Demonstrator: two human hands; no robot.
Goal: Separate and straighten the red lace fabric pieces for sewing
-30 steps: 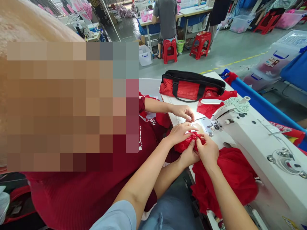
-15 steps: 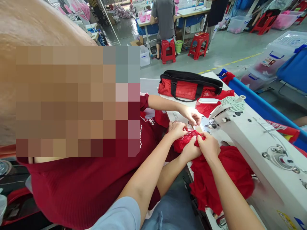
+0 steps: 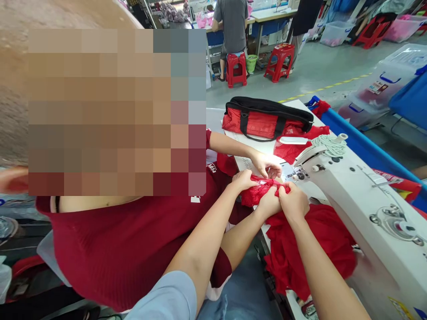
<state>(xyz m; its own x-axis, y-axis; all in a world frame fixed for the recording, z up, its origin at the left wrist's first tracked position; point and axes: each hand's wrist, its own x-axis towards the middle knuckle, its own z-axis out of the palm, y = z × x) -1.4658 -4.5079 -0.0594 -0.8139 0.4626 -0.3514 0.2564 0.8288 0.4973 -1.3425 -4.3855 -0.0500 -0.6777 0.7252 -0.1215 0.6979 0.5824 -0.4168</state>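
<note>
A piece of red lace fabric [image 3: 251,195] is stretched between my two hands, in front of the white sewing machine [image 3: 373,195]. My left hand [image 3: 243,181] is closed on its left edge. At the right end my right hand [image 3: 294,202] pinches the same fabric between thumb and fingers. A co-worker in a dark red top [image 3: 116,258] leans in from the left. One co-worker's hand [image 3: 269,203] grips the lace from below, against my right hand. The other co-worker's hand [image 3: 267,164] hovers just above it, near the machine's needle area.
A red fabric heap [image 3: 316,244] lies right of the hands. Behind are a red-and-black bag [image 3: 267,118] and a pale green cord bundle [image 3: 325,144]. A blue trough [image 3: 360,133] runs along the table. Red stools [image 3: 280,60] and plastic boxes [image 3: 380,86] stand beyond.
The red lace has been pulled straighter and flatter between my hands. The co-worker's upper hand has dropped slightly, its fingers curling lower. My view has shifted a little.
</note>
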